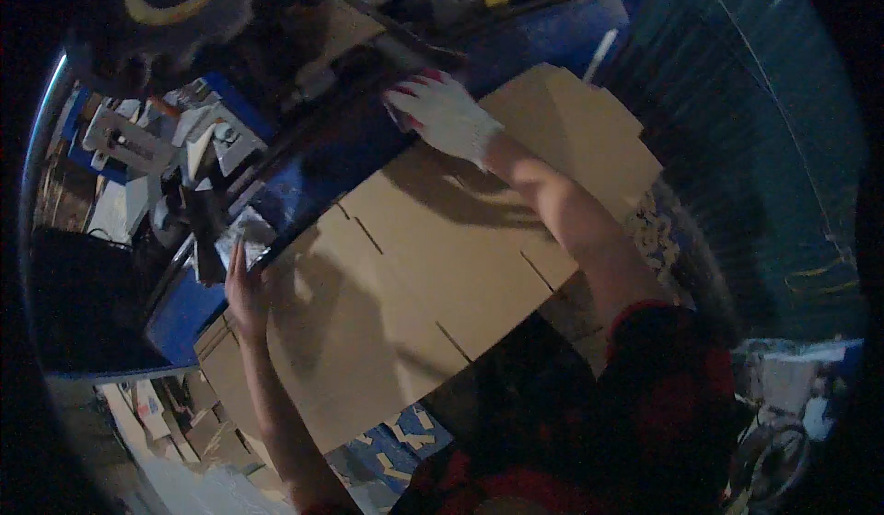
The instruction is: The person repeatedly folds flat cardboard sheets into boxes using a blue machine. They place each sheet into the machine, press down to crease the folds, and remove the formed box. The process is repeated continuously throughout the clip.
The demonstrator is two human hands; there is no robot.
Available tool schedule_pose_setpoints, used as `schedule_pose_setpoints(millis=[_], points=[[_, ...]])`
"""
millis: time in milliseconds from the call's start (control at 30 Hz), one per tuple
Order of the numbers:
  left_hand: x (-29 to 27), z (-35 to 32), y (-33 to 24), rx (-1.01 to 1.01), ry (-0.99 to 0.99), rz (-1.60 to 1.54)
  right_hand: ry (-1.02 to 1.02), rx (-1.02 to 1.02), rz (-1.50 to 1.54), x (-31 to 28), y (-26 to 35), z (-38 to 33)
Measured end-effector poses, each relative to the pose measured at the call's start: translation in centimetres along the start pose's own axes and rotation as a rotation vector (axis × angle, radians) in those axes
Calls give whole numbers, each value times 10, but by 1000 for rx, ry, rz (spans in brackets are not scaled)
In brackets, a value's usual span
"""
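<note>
A large flat brown cardboard sheet (414, 266) with dark slots cut into its long edges lies slantwise before me. My left hand (247, 289), bare, is at the sheet's left end by its far edge, with fingers stretched out and pointing away. My right hand (444, 117) wears a white glove with red on the fingers. It is over the far edge of the sheet, close to the dark bar of a blue machine (341, 179). Its fingers reach forward and look apart. Their undersides are hidden, and I see nothing held in them.
A dark toothed wheel (184, 18) with a yellow ring rises at the far left. Metal parts (129, 142) crowd the machine's left side. Cardboard offcuts (170, 418) lie at the lower left, more scraps (405, 437) below the sheet. A dark green corrugated wall (783, 147) stands right.
</note>
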State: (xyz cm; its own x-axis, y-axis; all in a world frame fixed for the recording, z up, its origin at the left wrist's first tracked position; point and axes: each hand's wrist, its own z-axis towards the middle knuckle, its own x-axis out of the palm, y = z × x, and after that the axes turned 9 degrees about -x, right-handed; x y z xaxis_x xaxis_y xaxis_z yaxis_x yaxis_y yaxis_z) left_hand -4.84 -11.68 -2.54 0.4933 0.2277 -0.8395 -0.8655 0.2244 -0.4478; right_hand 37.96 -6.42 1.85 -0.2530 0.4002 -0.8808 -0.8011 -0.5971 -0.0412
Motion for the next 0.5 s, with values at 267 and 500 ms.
schedule_pose_setpoints(millis=[267, 500], points=[[-111, -292, 132, -911, 28, 203, 199, 1044, -398, -102, 47, -263], [-118, -333, 111, -1053, -44, 447, -650, 1428, -200, -78, 57, -383]])
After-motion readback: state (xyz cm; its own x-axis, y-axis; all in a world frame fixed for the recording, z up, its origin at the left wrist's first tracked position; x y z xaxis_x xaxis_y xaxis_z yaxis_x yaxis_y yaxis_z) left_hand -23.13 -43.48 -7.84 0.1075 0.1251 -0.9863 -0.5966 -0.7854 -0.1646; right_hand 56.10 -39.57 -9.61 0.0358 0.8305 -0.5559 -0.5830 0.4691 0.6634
